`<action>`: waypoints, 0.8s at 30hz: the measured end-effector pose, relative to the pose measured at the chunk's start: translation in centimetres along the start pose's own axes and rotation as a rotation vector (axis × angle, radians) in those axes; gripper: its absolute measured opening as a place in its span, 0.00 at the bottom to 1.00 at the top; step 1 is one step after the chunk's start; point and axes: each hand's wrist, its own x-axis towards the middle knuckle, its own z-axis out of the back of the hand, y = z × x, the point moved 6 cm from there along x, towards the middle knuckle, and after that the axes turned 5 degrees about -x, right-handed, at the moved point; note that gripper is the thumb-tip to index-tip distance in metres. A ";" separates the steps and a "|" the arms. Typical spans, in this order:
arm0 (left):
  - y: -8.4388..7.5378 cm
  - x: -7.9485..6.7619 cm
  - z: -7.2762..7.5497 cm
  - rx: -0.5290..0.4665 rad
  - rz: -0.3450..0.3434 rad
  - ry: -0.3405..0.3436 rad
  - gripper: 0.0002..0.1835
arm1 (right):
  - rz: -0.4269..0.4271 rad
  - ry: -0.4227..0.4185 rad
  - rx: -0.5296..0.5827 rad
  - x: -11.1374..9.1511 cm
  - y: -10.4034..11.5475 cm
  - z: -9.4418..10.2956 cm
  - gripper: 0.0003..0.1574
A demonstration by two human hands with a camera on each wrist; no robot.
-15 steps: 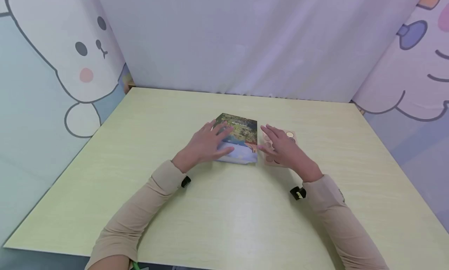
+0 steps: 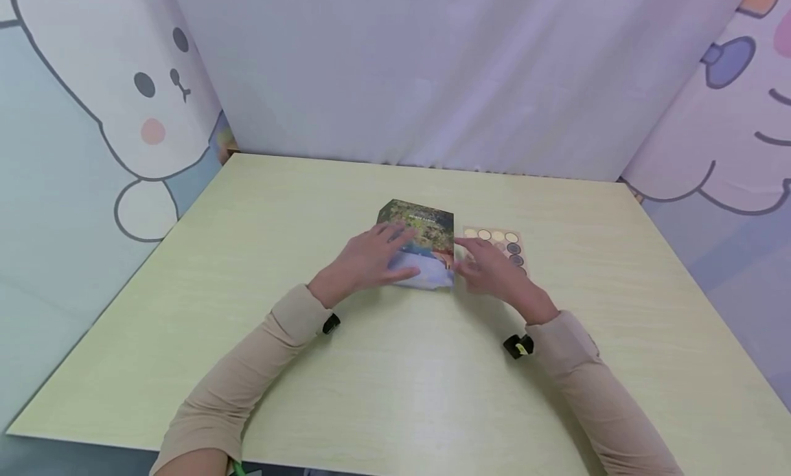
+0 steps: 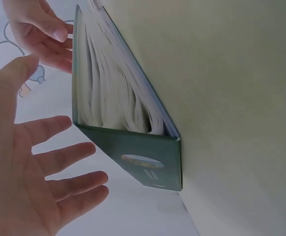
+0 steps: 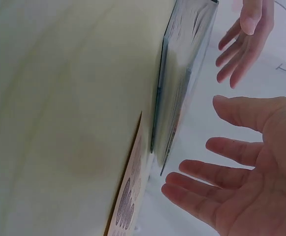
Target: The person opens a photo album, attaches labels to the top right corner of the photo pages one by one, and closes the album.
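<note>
A thick photo album [image 2: 426, 223] with a printed picture cover lies closed on the table. Its dark green spine [image 3: 133, 157] and white page edges show in the left wrist view. My left hand [image 2: 368, 257] hovers over the album's left side, fingers spread and straight. At the album's right edge is my right hand [image 2: 491, 268], its fingertips close to the cover's edge and its fingers extended in the right wrist view. Partly hidden beneath that hand is a flat pinkish card [image 2: 521, 239] printed with rows of circles.
The pale wood table [image 2: 395, 380] carries the album and card. A white curtain [image 2: 420, 77] hangs along its back edge. Cartoon-printed panels [image 2: 55, 208] stand on both sides. Each wrist wears a small black device [image 2: 518, 346].
My right hand has shifted slightly toward the album and nearer me, uncovering more circles on the card. My left hand has moved slightly right and nearer me. The album stays in place.
</note>
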 end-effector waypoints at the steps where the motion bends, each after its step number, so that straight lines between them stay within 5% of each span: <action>1: 0.0 0.0 -0.1 -0.001 0.002 0.007 0.39 | -0.004 0.006 -0.004 0.1 0.0 -0.1 0.33; 8: -0.3 -0.3 -0.6 -0.004 0.005 0.059 0.40 | 0.024 0.036 -0.013 0.6 0.3 -0.5 0.30; 17: -0.8 -0.5 -0.5 0.017 -0.038 0.017 0.31 | 0.047 0.129 0.062 0.6 0.5 -1.1 0.25; 24: -1.0 -0.5 -0.4 0.030 -0.046 0.027 0.28 | 0.068 0.126 0.049 0.4 0.7 -1.2 0.23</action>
